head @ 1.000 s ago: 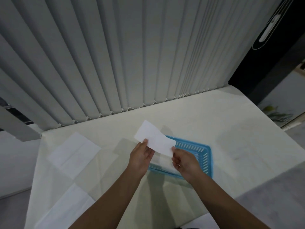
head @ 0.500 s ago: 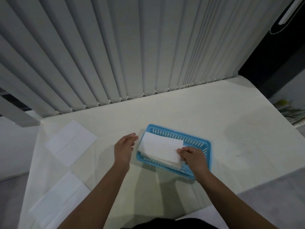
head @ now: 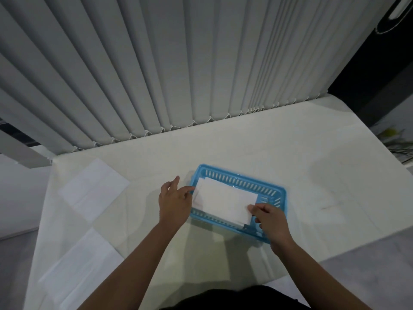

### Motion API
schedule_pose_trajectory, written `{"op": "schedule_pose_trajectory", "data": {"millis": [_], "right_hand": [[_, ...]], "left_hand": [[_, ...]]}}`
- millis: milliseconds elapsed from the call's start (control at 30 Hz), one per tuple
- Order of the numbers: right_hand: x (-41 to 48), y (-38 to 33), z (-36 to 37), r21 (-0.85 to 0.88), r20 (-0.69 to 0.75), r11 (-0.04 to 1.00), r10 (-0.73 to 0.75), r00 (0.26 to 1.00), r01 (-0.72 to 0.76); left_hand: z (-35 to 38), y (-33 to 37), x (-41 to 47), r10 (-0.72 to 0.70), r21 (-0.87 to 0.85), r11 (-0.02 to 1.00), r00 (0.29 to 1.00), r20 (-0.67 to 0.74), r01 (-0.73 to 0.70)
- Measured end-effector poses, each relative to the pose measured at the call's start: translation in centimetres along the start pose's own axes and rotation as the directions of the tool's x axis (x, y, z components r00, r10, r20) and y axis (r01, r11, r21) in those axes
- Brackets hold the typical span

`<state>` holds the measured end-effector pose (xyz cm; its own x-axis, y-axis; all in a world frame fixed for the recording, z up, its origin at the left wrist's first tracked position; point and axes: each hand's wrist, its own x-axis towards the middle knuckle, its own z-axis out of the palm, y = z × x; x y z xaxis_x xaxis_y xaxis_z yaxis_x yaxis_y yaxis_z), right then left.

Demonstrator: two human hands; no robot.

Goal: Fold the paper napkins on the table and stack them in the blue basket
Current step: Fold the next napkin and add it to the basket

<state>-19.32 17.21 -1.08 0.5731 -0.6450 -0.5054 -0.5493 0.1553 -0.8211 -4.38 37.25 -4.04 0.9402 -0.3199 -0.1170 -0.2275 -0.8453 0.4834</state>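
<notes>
Right hand [head: 269,217] pinches the folded napkin [head: 225,202] in the basket [head: 280,193], centre frame; left hand [head: 175,202] open beside it; a careless release could skew the stack.

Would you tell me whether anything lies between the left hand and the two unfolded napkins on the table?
Nothing visible does. Only bare table separates the left hand from the far napkin and the near napkin.
</notes>
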Motion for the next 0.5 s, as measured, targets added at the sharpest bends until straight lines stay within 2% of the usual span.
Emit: {"op": "schedule_pose_trajectory", "data": {"millis": [200, 500], "right_hand": [[0.1, 0.0, 0.4, -0.017, 0.018, 1.000, -0.007, 1.000, 0.008], [0.1, 0.0, 0.5, -0.001, 0.026, 1.000, -0.018, 0.999, 0.018]], "left_hand": [[0.1, -0.1, 0.4, 0.012, 0.065, 0.998, 0.998, 0.066, -0.016], [0.0, -1.1, 1.0, 0.034, 0.022, 0.999, 0.993, 0.115, -0.037]]}}
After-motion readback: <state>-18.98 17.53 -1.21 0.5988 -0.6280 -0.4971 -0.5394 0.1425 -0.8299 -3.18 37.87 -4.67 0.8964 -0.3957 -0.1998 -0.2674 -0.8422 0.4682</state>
